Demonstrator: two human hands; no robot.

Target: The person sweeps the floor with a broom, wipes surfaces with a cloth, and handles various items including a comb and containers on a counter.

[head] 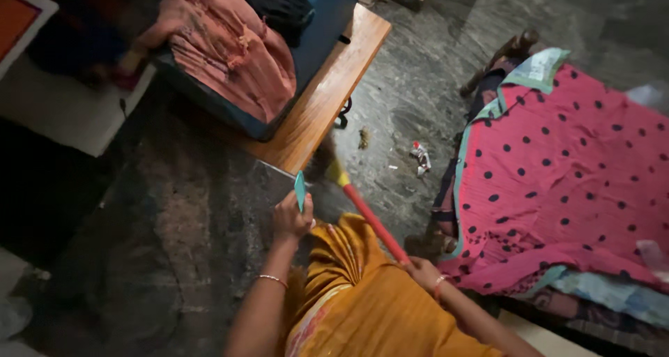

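My left hand (291,221) grips the teal handle of a dustpan (300,190), whose grey pan rests tilted on the stone floor under the wooden bench. My right hand (421,270) is shut on the red handle of a broom (369,217); its yellow collar and brush end (326,163) touch the floor beside the bench edge. My yellow garment (362,294) fills the lower middle of the view. Small bits of litter (419,156) and a leaf scrap (363,138) lie on the floor beyond the brush.
A wooden bench (327,92) carries a blue case with a pink cloth (237,50) on it. A bed with a pink dotted cover (571,176) stands at the right. A white low platform (63,106) sits at the left. Grey stone floor (432,57) stretches between them.
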